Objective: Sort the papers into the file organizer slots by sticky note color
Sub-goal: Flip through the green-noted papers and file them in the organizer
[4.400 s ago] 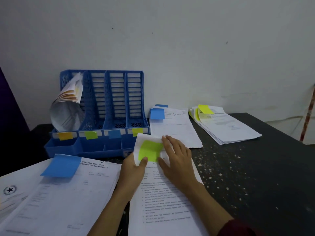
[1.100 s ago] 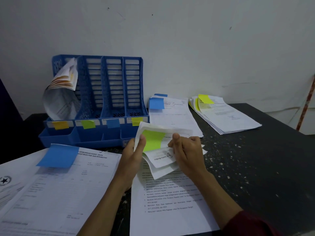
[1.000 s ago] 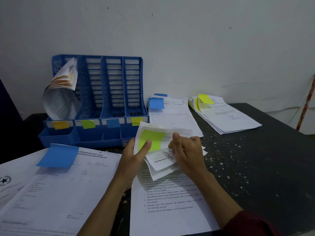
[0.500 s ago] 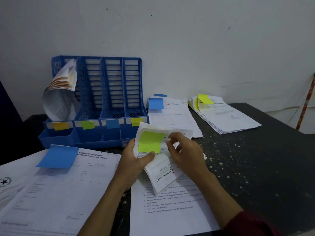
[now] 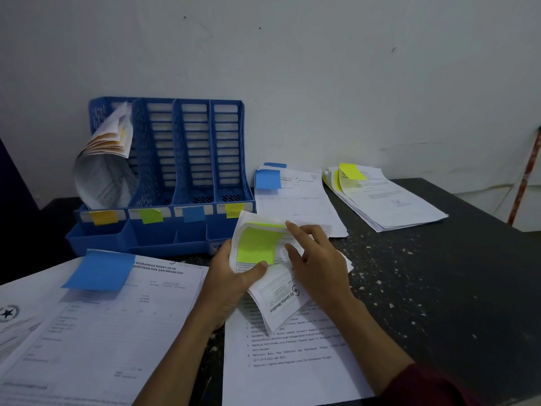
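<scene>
My left hand (image 5: 231,282) grips a folded bundle of white papers (image 5: 281,300) from the left, thumb pressed below the green sticky note (image 5: 257,245) on its top sheet. My right hand (image 5: 314,268) holds the bundle's right side, fingers lying over the sheets. The bundle is lifted over a printed sheet (image 5: 292,361) on the table. Behind stands the blue file organizer (image 5: 187,159), its slots tagged orange (image 5: 104,217), green (image 5: 150,215), blue (image 5: 194,213) and yellow (image 5: 234,210). Curled papers (image 5: 102,168) fill the orange slot.
A big paper stack with a blue note (image 5: 99,273) lies at the front left. Another blue-noted stack (image 5: 292,197) lies right of the organizer, and a yellow-noted stack (image 5: 380,197) lies further right. The dark speckled table (image 5: 439,273) meets a white wall.
The flat green-noted papers were lifted and folded by both hands. In the last half second the bundle tilted further and my right fingers slid over its top.
</scene>
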Demonstrator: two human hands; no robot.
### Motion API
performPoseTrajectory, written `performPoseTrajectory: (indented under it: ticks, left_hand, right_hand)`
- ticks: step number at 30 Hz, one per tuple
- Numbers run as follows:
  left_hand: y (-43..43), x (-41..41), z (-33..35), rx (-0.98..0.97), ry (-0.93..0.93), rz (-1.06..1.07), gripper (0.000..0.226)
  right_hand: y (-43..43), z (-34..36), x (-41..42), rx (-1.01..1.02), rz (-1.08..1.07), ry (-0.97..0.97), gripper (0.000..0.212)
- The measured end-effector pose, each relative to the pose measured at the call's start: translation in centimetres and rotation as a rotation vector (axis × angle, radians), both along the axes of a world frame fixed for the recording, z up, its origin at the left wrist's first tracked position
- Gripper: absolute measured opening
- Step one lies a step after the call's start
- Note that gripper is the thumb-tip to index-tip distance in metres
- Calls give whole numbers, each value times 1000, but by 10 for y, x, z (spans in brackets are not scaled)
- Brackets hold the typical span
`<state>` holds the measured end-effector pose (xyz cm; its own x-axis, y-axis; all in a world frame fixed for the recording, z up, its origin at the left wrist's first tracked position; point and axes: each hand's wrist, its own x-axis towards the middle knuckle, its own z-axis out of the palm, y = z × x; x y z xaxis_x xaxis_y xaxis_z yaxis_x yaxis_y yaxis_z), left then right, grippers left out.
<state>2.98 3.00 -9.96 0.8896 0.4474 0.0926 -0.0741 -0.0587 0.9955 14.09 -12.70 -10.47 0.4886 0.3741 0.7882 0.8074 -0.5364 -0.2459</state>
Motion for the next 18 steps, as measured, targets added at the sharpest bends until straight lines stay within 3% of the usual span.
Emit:
performPoseTrajectory:
  ticks: [5, 10, 16, 18]
  left_hand:
    - [1, 0, -1, -16, -16, -8, 49]
    - [1, 0, -2, -30, -23, -25, 49]
    - [0, 0, -1, -37, -29, -25, 48]
    - [-1, 0, 0, -33, -32, -27, 46]
  right_hand:
    - [2, 5, -3, 106, -20, -23, 19]
    - [1, 6, -1, 45, -2, -100, 17]
    - [2, -1, 4, 6, 120, 33, 6]
    - [1, 1, 5, -5, 122, 91, 15]
